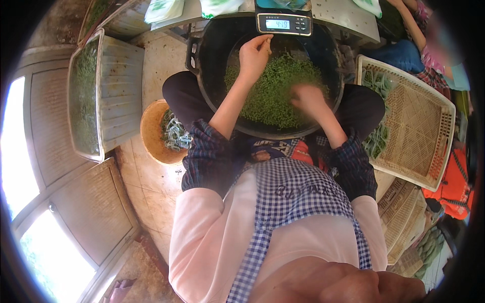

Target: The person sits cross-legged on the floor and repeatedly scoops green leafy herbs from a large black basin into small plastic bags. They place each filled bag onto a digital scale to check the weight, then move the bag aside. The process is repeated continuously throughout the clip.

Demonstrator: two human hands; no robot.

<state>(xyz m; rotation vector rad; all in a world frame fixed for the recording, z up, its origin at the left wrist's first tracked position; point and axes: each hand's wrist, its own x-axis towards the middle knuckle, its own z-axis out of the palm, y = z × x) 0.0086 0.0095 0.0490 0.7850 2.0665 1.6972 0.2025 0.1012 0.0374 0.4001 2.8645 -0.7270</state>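
A large black tub [212, 75] with side handles stands between my knees, holding a heap of small green sprouts or leaves [276, 91]. My left hand [255, 53] is raised over the tub's far part, fingertips pinched together just below the scale's display; whether something small is between them cannot be told. My right hand [308, 98], blurred, is low at the right side of the greens and touches them; its fingers are partly hidden. Beyond the tub, a digital scale [284, 24] with a lit display sits at the table's edge, a clear plastic bag [290, 3] on its pan.
White-green plastic bags [165, 10] lie on the metal table [329, 15]. At left are a tall bin of greens [121, 75] and a round tub [151, 132] with packed strips. A cream plastic crate [413, 113] with bagged greens is at right, near another person [435, 57].
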